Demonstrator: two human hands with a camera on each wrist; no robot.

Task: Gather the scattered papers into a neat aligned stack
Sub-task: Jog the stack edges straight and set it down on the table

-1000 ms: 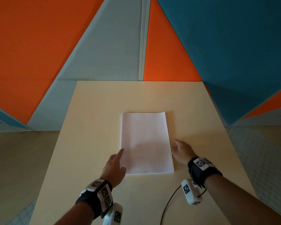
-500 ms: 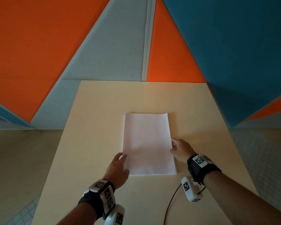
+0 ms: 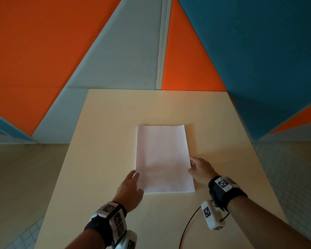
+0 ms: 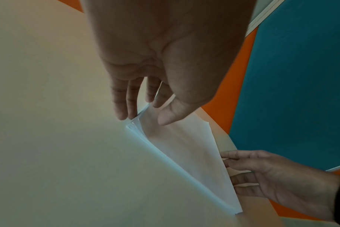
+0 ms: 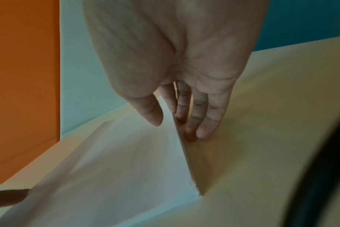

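Observation:
A stack of white papers (image 3: 162, 159) lies lengthwise in the middle of the beige table (image 3: 106, 141). My left hand (image 3: 137, 182) is at the stack's near left edge. In the left wrist view its straight fingers (image 4: 122, 107) press against that slightly fanned edge of the stack (image 4: 184, 153), with the thumb hovering over the top sheet. My right hand (image 3: 191, 165) is at the right edge. In the right wrist view its straight fingers (image 5: 194, 122) lie along the side of the stack (image 5: 116, 161), thumb above the paper.
A black cable (image 3: 188, 223) runs over the table's near part by my right wrist. Orange, grey and blue wall panels (image 3: 115, 60) stand right behind the table's far edge. Floor drops away on both sides.
My left hand has closed its fingers together and moved in against the stack's left edge. The right hand slid slightly along the right edge. The stack stays in place.

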